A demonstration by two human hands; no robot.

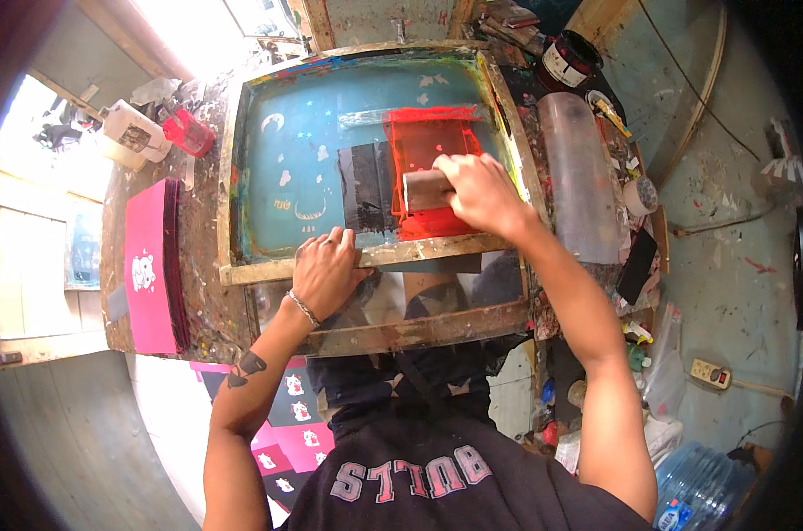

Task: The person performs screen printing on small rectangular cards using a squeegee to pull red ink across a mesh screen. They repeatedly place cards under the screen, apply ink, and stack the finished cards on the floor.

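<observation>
A screen-printing frame [512, 106] with blue mesh and white motifs lies tilted or flat on the worktable; I cannot tell which. My right hand [477, 190] grips a squeegee [421, 192] on a patch of red ink [428, 133] at the mesh's right side, left of which is dark tape [362, 186]. My left hand [324, 265] is closed on the frame's front wooden edge, its fingertips over the top of it. A dark sheet [441, 264] shows beneath that edge.
Pink printed sheets [149, 265] are stacked at left, near white bottles [131, 133] and a red cup [187, 133]. An ink jar [568, 62] and a clear cylinder [577, 177] are at right. More printed sheets [304, 425] lie below left; a power strip [711, 373] sits on the right.
</observation>
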